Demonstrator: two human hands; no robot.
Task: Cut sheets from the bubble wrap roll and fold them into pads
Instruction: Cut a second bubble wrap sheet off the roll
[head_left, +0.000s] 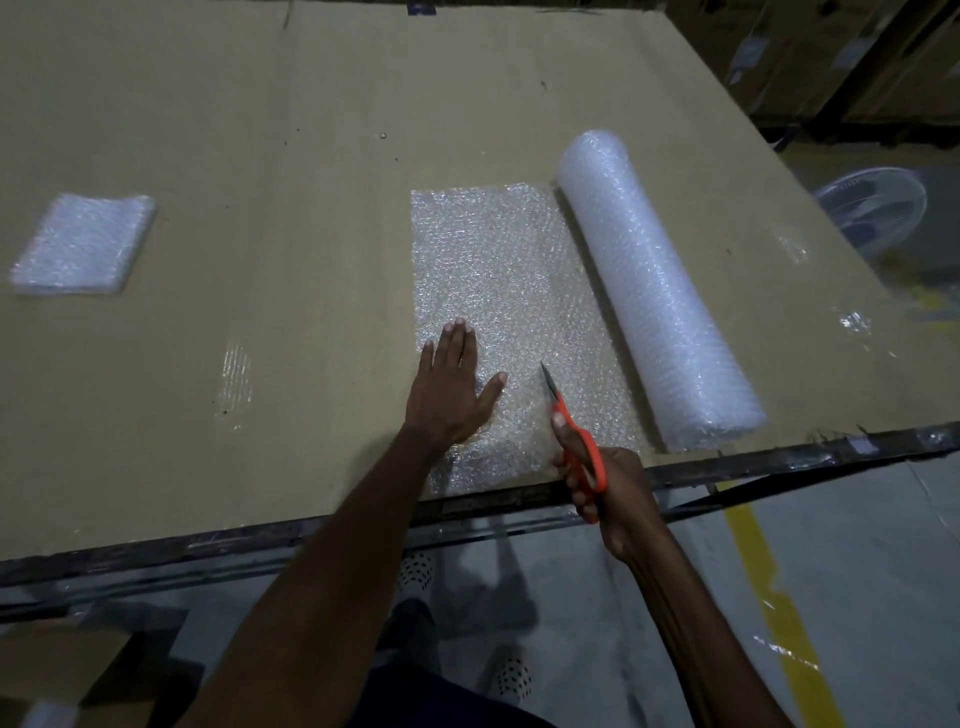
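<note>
A thick bubble wrap roll (657, 291) lies on the cardboard-covered table (285, 182), with a flat sheet (498, 275) unrolled to its left. My left hand (449, 387) presses flat on the sheet's near left part, fingers spread. My right hand (605, 486) grips orange-handled scissors (571, 431) at the sheet's near edge, their blades pointing away over the wrap, a short way from the roll. A folded bubble wrap pad (83, 244) rests at the far left of the table.
The table's dark metal front edge (208, 545) runs below my arms. Strips of clear tape (234, 384) shine on the cardboard. A fan (872, 208) stands on the floor at right, with a yellow floor line (769, 587) and stacked cartons behind.
</note>
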